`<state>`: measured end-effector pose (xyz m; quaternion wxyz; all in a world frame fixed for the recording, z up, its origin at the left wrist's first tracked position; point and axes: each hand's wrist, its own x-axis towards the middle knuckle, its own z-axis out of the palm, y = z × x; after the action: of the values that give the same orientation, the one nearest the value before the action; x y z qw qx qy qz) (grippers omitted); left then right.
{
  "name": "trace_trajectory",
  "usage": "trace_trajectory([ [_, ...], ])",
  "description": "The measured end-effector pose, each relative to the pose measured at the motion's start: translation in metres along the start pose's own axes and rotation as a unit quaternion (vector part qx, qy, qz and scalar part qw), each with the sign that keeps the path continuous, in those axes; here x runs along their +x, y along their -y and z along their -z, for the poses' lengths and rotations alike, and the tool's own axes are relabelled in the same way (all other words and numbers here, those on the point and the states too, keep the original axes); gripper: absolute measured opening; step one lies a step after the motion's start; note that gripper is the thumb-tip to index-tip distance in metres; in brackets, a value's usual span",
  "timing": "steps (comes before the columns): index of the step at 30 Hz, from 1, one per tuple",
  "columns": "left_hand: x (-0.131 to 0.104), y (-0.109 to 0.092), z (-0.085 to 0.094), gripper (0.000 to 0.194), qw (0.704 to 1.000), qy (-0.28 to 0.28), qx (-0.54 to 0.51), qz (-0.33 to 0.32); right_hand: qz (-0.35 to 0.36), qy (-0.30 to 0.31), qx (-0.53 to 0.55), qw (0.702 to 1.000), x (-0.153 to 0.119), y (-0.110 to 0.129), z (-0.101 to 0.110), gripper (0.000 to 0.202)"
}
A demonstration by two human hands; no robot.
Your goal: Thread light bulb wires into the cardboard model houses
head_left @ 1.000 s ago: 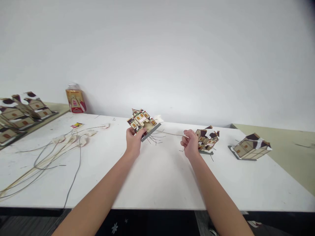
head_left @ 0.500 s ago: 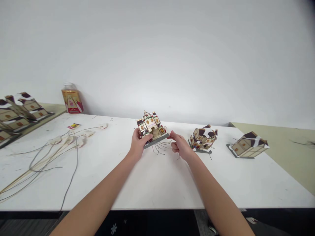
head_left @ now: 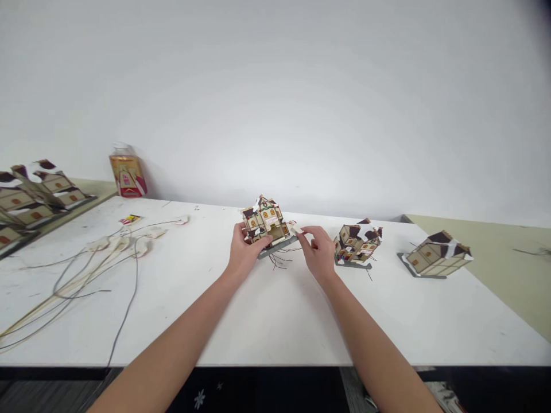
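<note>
Fingers of the person's left hand [head_left: 245, 249] clamp the near left corner of a small model house [head_left: 269, 221], thumb in front, in the middle of the view over the smooth white tabletop [head_left: 267, 332]. Its cream facade is flat and panel-like, with orange windows, a pointed gable and a pinkish sign; the thin grey base [head_left: 279, 246] tilts, its right end higher. Fine dark wires [head_left: 279, 263] bristle beneath. Thumb and forefinger of the right hand [head_left: 319, 249] come together on a small whitish piece [head_left: 296, 228] at the base's right end. Just beyond that hand stands a second house [head_left: 358, 244], dark-roofed with white, snowlike patches; farther right, a plainer, boxy house [head_left: 439, 256] shows beige walls. Towards the left lie soft whitish wads [head_left: 123, 244] joined to long, curving grey cords [head_left: 133, 298], near a gold-and-red labelled container [head_left: 128, 172].
</note>
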<state>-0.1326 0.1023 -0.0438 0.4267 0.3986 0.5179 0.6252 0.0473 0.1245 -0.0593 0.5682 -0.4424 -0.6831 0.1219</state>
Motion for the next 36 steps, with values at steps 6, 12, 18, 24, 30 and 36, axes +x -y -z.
trace_trajectory([
  [6, 0.004, 0.008, 0.002, 0.063, 0.999, -0.017, 0.029, -0.009, 0.145, -0.037, -0.085, 0.985, -0.006, 0.000, 0.001, 0.014],
  [12, 0.000, 0.008, 0.000, 0.062, 0.999, -0.001, 0.036, -0.025, 0.174, -0.002, -0.171, 0.970, -0.012, -0.001, -0.002, 0.017],
  [18, -0.003, 0.012, -0.002, 0.066, 0.999, 0.015, 0.039, -0.028, 0.203, 0.037, -0.213, 0.955, -0.013, 0.007, -0.007, 0.018],
  [24, 0.001, 0.011, -0.001, 0.064, 1.000, 0.016, 0.003, -0.007, 0.213, 0.107, -0.186, 0.953, -0.012, 0.007, -0.004, 0.024],
  [30, 0.001, 0.010, -0.001, 0.062, 0.999, 0.022, -0.022, 0.004, 0.228, 0.115, -0.173, 0.951, -0.013, 0.005, -0.004, 0.029],
  [36, 0.003, 0.015, -0.001, 0.072, 1.000, -0.001, 0.010, -0.014, 0.195, 0.139, -0.164, 0.957, -0.012, 0.008, -0.003, 0.035],
])
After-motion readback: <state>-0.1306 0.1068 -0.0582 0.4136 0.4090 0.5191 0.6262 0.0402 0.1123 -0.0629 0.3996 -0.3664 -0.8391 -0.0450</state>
